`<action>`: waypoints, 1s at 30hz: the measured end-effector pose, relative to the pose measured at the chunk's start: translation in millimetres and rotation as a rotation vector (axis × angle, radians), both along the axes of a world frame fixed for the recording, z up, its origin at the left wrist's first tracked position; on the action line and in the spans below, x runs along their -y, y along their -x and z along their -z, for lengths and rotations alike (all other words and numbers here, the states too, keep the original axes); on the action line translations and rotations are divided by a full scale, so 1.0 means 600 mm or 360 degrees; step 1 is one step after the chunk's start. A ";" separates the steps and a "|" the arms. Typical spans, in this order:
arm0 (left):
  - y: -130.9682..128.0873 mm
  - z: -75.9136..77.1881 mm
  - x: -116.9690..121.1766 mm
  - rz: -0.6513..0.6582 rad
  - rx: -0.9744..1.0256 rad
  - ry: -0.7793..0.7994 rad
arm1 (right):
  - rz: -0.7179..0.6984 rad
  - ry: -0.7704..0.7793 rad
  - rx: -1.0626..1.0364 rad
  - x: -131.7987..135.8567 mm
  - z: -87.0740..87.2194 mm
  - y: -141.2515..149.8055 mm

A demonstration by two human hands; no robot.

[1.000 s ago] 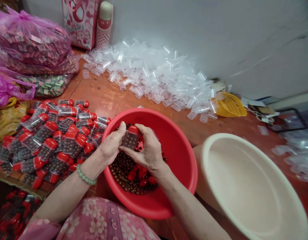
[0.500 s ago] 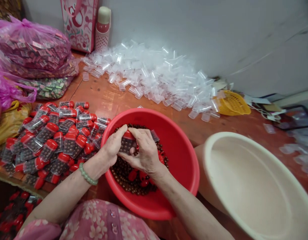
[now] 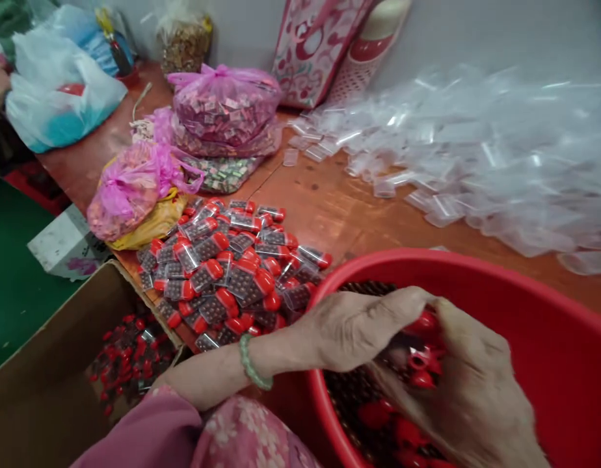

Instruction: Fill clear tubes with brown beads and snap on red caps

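Over the red basin (image 3: 330, 292), my left hand (image 3: 359, 325) and my right hand (image 3: 476, 383) meet, thumbs and fingertips drawn together. Between them is a clear plastic case with a red cap (image 3: 424, 320), mostly hidden and blurred by motion. Both hands look closed around it. Below them the basin holds brown bead strings (image 3: 349, 396) and loose red pieces (image 3: 410, 432). Left of the basin lies a heap of filled cases (image 3: 232, 266), clear with red caps and dark beads inside.
Clear empty sleeves (image 3: 441, 156) are heaped along the wall. Tied pink bags (image 3: 227, 107) and a yellow bag (image 3: 154, 224) stand beyond the cases. An open cardboard box (image 3: 51, 344) below the table edge holds more red-capped pieces. White bags (image 3: 61, 84) sit far left.
The view has swung left and closer, bringing the cardboard box and white bags into sight. My hands remain together over the basin, with the case less visible between them.
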State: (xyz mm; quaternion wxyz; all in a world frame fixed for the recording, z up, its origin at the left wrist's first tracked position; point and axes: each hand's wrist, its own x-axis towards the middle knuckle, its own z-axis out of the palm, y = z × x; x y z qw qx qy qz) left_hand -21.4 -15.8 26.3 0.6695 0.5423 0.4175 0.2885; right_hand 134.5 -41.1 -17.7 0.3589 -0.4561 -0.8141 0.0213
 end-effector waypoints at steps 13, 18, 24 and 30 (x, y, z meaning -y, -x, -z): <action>0.219 0.009 -0.059 -0.0824 -0.1974 -0.1456 | 0.0546 0.0626 0.0239 -0.046 -0.015 -0.142; 0.128 0.007 -0.048 -0.0675 -0.1343 -0.1573 | 0.0524 0.0921 0.0655 -0.079 0.001 -0.145; -0.002 0.040 -0.032 -0.0014 -0.0908 -0.1627 | 0.0521 0.1011 0.0931 -0.123 0.032 -0.109; -0.006 0.057 -0.037 0.0301 -0.1218 -0.1763 | 0.0568 0.1120 0.1037 -0.104 0.021 -0.124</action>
